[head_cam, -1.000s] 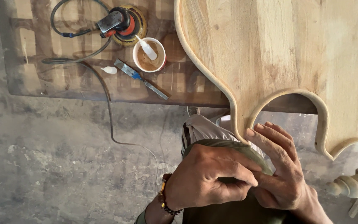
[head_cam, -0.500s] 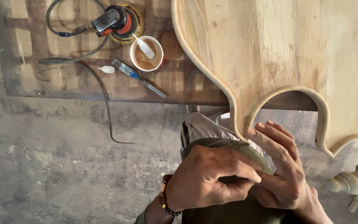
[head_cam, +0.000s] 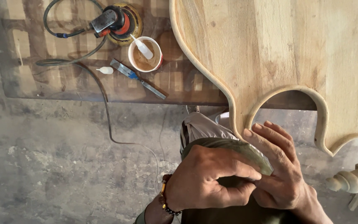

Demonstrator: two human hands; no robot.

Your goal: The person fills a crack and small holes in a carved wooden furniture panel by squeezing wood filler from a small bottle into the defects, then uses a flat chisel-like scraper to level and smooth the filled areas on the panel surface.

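Both our hands work one folded sheet of sandpaper (head_cam: 245, 151) just below the scalloped edge of the wooden panel (head_cam: 278, 54). Left hand (head_cam: 206, 178) pinches the fold tight; right hand (head_cam: 280, 170) backs it, fingers flat. The sheet looks worn, grey-green, creased. We judge it is being readied for sanding; next calls for pressing it into the curve.

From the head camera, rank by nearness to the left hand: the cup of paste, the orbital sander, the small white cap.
From the left hand:
1. Cup of paste, up on the bench, nearest.
2. Small white cap, up-left beside the cable.
3. Orbital sander, at the bench's far edge, farthest.
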